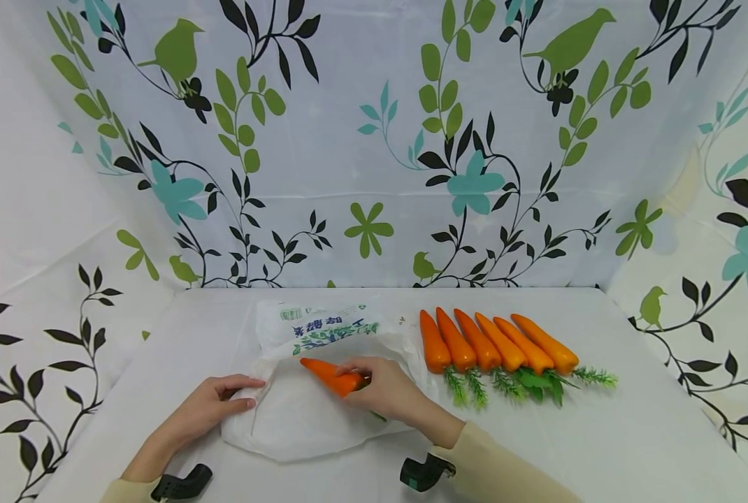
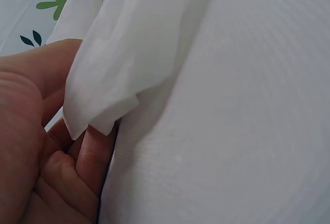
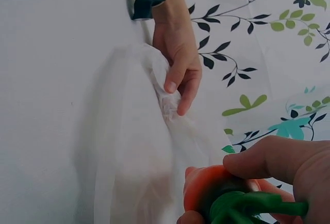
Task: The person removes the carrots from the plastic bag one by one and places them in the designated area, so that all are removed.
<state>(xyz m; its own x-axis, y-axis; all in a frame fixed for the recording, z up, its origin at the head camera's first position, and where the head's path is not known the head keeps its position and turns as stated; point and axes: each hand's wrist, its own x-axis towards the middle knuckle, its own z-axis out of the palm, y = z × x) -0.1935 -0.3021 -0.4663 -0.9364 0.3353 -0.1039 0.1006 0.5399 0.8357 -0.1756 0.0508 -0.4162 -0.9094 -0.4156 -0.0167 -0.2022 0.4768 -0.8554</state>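
Note:
A white plastic bag (image 1: 311,429) with printed lettering lies flat at the middle of the table, its mouth partly spread. At its left edge my left hand (image 1: 213,405) holds the bag between thumb and fingers; the left wrist view shows the bag's thin edge (image 2: 111,115) over the fingers. Over the bag, my right hand (image 1: 386,392) pinches an orange toy carrot (image 1: 330,376) near its wide end, tip pointing up and left. From the right wrist the carrot's green stem (image 3: 247,206) shows close up, while its tip is hidden.
Several orange carrots (image 1: 477,342) with green leafy tops lie in a slanted row to the right of the bag. The white table (image 1: 569,447) ends at a back edge, where a leaf-and-bird patterned cloth (image 1: 374,140) hangs.

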